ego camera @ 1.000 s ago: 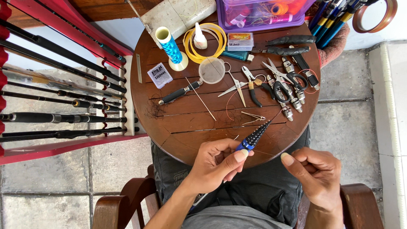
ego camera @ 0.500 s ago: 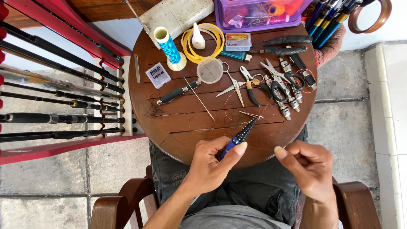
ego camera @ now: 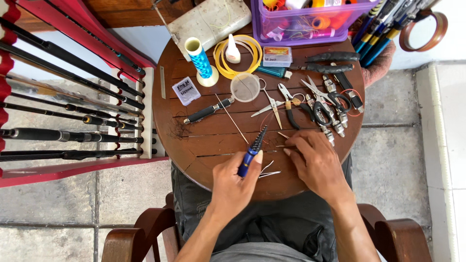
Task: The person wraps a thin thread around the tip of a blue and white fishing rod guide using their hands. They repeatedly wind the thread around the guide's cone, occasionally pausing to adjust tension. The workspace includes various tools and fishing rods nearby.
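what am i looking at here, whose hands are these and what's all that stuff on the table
This is one picture from a camera worn on a person's head, looking straight down, so the hands are the wearer's own. The person sits in a wooden chair at a round wooden table. The left hand holds a blue-handled tool with a dark ridged tip. The right hand rests on the table, fingertips at some thin wires; what it pinches, if anything, is too small to tell. Further back lie pliers, scissors, a blue thread spool, a yellow coil and a purple bin. On the left stands a red rack of rods.
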